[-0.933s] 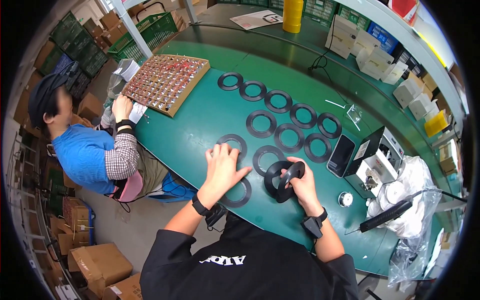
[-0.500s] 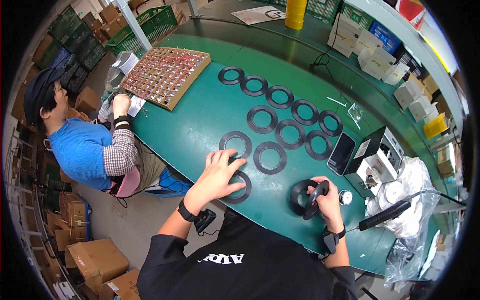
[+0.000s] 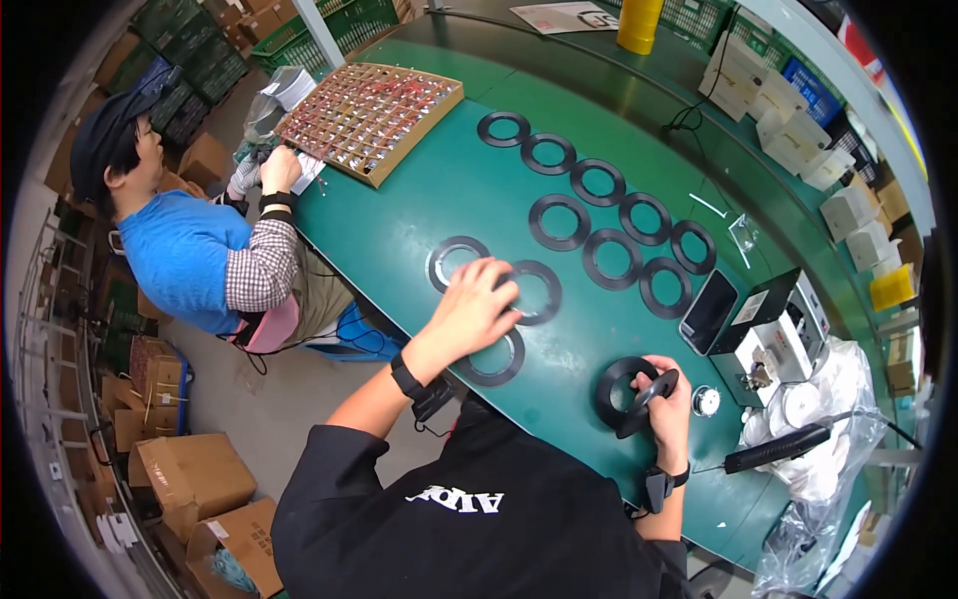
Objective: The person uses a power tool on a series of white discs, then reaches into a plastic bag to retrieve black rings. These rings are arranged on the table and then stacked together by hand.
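Note:
My left hand (image 3: pixel 464 314) is over the near edge of the green table, fingers spread and bent down. Its fingertips touch a flat black ring (image 3: pixel 551 304). Another black ring (image 3: pixel 436 272) lies beyond that hand, and a third ring (image 3: pixel 514 369) sits under the wrist side, partly hidden. My right hand (image 3: pixel 673 411) grips a tilted black ring (image 3: pixel 629 424) between thumb and fingers. Against it rests one more black ring (image 3: pixel 605 397), partly covered; whether the hand also holds this one I cannot tell.
Several black rings (image 3: pixel 589 262) lie in rows farther off. To the right are a phone (image 3: pixel 709 311), a small metal machine (image 3: pixel 763 349), a round silver part (image 3: pixel 707 401) and a black screwdriver (image 3: pixel 778 449) by plastic bags. A co-worker (image 3: pixel 190 260) sits left beside a compartment tray (image 3: pixel 369 115).
My left hand has slid two rings leftward along the table, bringing one closer to its fingertips. My right hand keeps its grip, its ring tilted over more. The whole view has shifted slightly.

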{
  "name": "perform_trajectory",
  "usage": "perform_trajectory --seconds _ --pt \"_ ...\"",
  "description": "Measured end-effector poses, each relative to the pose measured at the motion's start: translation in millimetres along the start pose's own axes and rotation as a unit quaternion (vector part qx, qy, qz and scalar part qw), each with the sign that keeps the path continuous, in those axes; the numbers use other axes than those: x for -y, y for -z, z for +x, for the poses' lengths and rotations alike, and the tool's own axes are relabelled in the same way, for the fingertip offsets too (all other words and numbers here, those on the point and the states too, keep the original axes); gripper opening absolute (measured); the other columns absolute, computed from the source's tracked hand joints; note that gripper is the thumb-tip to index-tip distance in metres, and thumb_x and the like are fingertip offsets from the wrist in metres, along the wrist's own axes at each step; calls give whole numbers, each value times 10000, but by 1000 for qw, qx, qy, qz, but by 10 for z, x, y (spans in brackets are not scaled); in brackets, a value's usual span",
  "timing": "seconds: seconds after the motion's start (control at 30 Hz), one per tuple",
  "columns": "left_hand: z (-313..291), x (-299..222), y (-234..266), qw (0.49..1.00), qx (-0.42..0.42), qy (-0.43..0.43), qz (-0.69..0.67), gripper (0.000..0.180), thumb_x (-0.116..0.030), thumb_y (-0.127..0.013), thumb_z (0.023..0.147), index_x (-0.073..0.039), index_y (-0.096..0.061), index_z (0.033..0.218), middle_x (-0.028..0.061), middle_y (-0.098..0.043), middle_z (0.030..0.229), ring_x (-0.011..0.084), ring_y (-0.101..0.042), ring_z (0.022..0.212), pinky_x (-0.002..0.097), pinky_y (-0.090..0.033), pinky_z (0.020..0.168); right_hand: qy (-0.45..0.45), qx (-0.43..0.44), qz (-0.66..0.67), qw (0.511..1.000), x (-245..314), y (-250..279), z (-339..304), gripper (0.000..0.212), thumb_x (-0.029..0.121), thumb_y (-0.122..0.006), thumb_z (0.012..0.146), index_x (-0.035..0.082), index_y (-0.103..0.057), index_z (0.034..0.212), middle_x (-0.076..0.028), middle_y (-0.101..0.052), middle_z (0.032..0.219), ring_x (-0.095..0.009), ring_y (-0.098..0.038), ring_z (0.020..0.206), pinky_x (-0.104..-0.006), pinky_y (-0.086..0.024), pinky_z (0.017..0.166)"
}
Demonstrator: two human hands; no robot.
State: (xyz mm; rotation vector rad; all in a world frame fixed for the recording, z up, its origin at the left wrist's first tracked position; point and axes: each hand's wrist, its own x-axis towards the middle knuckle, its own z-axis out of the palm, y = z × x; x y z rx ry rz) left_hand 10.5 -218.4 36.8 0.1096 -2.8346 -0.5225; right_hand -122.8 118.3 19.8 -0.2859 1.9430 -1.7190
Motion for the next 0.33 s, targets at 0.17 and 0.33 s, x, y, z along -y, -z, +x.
perform_trajectory --seconds 0.17,0.33 --pt "-182 524 209 997 -58 51 -1 193 -163 -768 867 -58 -633 956 208 -551 1374 423 -514 1301 501 -444 1085 34 20 -15 999 -5 -19 25 230 -4 -720 954 0 -681 1181 -25 -699 901 -88 -653 795 -231 -507 690" --pt "-311 734 365 996 -46 66 -44 156 -137 -759 868 -51 -638 912 202 -548 1389 423 -515 1294 505 -452 1079 29 18 -16 999 -23 -5 19 232 1 -720 958 3 -683 1187 -27 -700 905 -95 -659 802 -228 -510 703"
